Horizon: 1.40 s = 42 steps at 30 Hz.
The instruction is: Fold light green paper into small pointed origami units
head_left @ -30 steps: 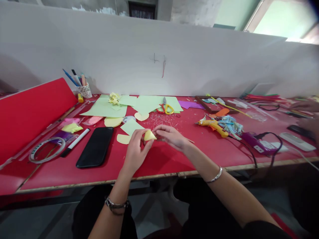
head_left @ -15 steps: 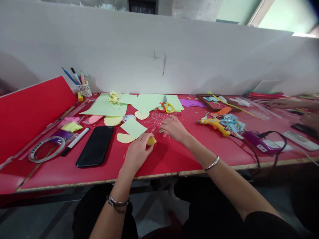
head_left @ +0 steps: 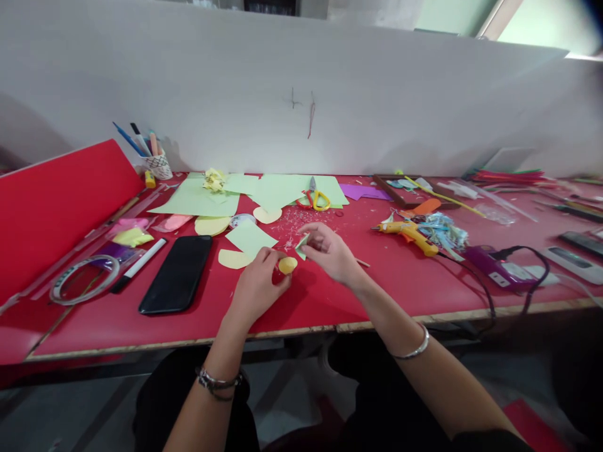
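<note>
My left hand (head_left: pixel 258 284) is closed around a small rolled yellow paper piece (head_left: pixel 287 265), its round end facing right. Just to the right, my right hand (head_left: pixel 327 252) pinches a small light green paper piece (head_left: pixel 302 245) between thumb and fingers, above the red table. Behind my left hand lie a square of light green paper (head_left: pixel 251 238) and a cut yellow paper piece (head_left: pixel 234 258). A pale rounded paper shape (head_left: pixel 267 215) and a yellow paper circle (head_left: pixel 211 225) rest farther back. Scissors (head_left: pixel 315 198) with red and yellow handles lie on green sheets (head_left: pixel 277 188).
Left of my hands are a black phone (head_left: pixel 177 275), a marker (head_left: pixel 139 265) and a tape roll (head_left: pixel 85 280). A yellow glue gun (head_left: pixel 409 236) with a cord lies to the right, near shredded paper strips (head_left: pixel 443 231). A white partition (head_left: pixel 211 94) stands behind the table.
My right hand has lifted off the table with the green paper piece. A thin stick now shows beside it. The rolled yellow paper has turned slightly. A co-worker's hands at the far right have left view.
</note>
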Available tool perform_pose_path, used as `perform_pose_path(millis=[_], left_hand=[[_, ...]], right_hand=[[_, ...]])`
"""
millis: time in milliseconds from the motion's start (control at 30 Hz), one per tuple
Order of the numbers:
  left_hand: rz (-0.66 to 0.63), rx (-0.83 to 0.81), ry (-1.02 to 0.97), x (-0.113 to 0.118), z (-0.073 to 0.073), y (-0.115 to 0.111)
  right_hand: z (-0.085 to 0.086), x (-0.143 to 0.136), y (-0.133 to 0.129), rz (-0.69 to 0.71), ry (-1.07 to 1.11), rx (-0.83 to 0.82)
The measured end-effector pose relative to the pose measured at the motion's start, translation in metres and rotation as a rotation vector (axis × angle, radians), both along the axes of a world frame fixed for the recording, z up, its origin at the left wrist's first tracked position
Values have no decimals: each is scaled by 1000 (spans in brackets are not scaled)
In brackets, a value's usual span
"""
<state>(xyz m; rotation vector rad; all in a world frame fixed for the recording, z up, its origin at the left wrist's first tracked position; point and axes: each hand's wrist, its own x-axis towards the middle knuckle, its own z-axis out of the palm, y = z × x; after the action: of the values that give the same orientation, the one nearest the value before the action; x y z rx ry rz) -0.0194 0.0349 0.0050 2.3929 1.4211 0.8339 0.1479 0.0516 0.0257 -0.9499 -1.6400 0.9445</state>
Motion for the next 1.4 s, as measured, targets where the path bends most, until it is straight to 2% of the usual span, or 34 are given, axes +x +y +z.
perform_pose_path(millis=[100,200,467,667,800,900,1033,1200,1400], left_hand=[[-53,-85,-92,0,1,-1],[-102,-154,-157,1,3,-4],[-145,-156,-171,3,7,-6],[-118,-116,-167,4,3,-6],[-80,-72,-152,5,2,-5],[-36,4,-103,5,0,-3],[-76,111,-37,6,-3,-1],[-76,24,-59,5,-2,-4],[-99,-24,-158,5,0,-4]], right_hand=[[3,-2,-4,81,-29,-12],[4,-2,-7,101,-43,-19],[10,0,-9,17,-130,169],[16,-1,-15,69,-266,221],[16,-2,-16,43,-329,285],[18,-2,-16,24,-377,366],[20,-1,-14,61,-416,448],[22,1,-14,137,-464,428],[25,2,-16,109,-476,396]])
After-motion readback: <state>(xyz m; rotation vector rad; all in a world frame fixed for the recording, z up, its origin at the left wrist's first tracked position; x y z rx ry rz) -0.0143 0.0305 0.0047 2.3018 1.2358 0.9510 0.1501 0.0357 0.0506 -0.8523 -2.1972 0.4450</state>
